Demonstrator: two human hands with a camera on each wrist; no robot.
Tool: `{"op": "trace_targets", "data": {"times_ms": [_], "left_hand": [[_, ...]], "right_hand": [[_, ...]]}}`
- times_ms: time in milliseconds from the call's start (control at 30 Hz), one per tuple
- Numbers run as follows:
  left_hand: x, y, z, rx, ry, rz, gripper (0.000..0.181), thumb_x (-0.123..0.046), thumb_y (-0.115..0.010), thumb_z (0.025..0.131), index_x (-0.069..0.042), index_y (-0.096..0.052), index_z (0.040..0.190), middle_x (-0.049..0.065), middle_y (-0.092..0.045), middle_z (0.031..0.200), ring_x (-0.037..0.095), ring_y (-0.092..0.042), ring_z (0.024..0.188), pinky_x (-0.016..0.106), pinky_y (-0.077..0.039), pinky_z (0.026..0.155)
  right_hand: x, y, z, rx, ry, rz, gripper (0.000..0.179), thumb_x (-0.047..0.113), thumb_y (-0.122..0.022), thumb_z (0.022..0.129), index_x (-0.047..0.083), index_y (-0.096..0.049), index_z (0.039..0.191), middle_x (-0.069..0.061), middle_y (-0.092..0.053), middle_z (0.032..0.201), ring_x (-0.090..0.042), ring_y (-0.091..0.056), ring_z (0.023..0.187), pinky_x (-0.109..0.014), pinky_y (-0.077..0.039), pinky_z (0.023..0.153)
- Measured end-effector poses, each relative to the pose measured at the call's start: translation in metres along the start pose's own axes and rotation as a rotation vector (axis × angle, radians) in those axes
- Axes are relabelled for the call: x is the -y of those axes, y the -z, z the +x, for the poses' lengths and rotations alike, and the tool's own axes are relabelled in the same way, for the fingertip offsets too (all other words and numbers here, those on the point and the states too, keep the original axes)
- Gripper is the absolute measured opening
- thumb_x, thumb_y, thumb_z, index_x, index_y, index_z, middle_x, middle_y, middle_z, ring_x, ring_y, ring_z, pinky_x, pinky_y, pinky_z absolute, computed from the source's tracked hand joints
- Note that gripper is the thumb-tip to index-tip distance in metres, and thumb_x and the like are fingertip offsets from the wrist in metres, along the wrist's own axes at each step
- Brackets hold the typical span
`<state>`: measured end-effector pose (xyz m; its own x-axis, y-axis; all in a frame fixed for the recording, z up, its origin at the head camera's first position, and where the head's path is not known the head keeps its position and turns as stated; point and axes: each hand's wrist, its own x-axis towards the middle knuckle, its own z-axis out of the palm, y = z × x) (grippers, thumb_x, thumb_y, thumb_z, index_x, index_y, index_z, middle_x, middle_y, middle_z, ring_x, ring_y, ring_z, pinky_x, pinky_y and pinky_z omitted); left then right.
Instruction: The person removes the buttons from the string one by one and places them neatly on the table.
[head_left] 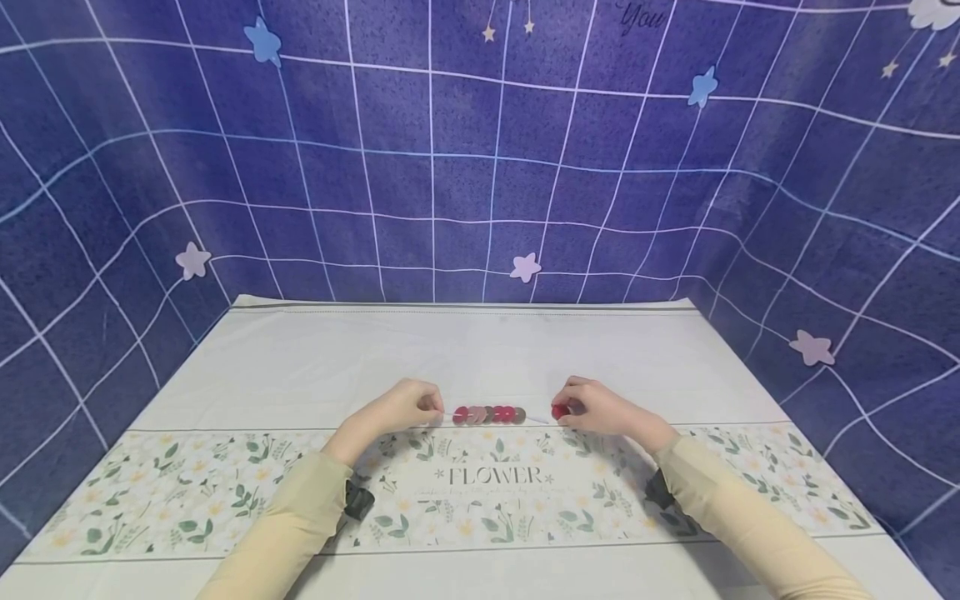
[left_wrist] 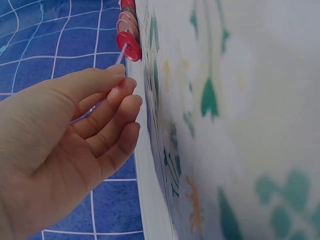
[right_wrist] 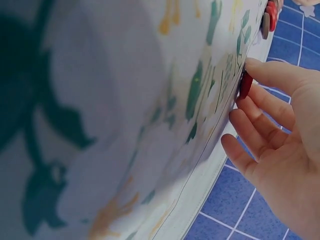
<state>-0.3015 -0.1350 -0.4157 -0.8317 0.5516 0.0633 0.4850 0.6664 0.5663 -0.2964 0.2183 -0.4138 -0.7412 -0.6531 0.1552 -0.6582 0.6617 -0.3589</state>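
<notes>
My left hand (head_left: 405, 406) pinches a thin pale string (left_wrist: 121, 54) between thumb and forefinger. Threaded on that string is a row of round buttons (head_left: 489, 414) in red, pink and brownish grey, lying close together just right of the hand. A red button (left_wrist: 129, 46) is the nearest one to the left fingertips. Past the row, the string's free end (head_left: 537, 419) lies toward my right hand (head_left: 600, 408). There the thumb and forefinger pinch a single red button (right_wrist: 245, 85), apart from the string, close to the tabletop; the other fingers are loosely bent.
The white tablecloth (head_left: 480, 350) has a flowered band (head_left: 247, 492) with the word FLOWER across its front. Dark wrist straps (head_left: 360, 500) sit on both forearms. A blue gridded curtain (head_left: 465, 192) with star shapes surrounds the table's back and sides.
</notes>
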Motion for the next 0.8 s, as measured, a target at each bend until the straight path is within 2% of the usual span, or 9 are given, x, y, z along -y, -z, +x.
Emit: {"op": "trace_targets", "data": {"times_ms": [233, 567, 800], "left_hand": [[-0.0006, 0.0003, -0.0002, -0.003, -0.012, 0.008, 0.004, -0.015, -0.067, 0.083, -0.012, -0.064, 0.081, -0.006, -0.066, 0.078, 0.006, -0.059, 0.073, 0.032, -0.050, 0.078], [-0.0008, -0.0003, 0.0000, -0.003, 0.004, 0.005, 0.004, -0.012, -0.067, 0.083, -0.014, -0.064, 0.080, -0.005, -0.067, 0.078, 0.007, -0.060, 0.073, 0.032, -0.050, 0.078], [-0.0021, 0.0011, -0.0011, -0.009, -0.012, 0.007, 0.004, -0.012, -0.066, 0.083, -0.012, -0.064, 0.080, -0.004, -0.067, 0.079, 0.008, -0.060, 0.074, 0.033, -0.051, 0.078]], "right_hand": [[-0.0007, 0.0003, 0.0000, 0.004, 0.001, 0.001, 0.029, 0.015, -0.072, 0.079, 0.002, -0.067, 0.105, -0.003, -0.059, 0.091, -0.014, -0.057, 0.082, -0.029, -0.050, 0.078], [-0.0018, 0.0007, -0.0010, 0.012, -0.007, 0.006, 0.031, 0.017, -0.072, 0.079, 0.003, -0.067, 0.107, -0.002, -0.061, 0.093, -0.014, -0.058, 0.083, -0.028, -0.050, 0.078], [-0.0020, 0.0023, -0.0017, -0.003, -0.004, 0.002, 0.034, 0.018, -0.073, 0.079, 0.002, -0.066, 0.109, -0.003, -0.063, 0.093, -0.015, -0.059, 0.083, -0.028, -0.050, 0.077]]}}
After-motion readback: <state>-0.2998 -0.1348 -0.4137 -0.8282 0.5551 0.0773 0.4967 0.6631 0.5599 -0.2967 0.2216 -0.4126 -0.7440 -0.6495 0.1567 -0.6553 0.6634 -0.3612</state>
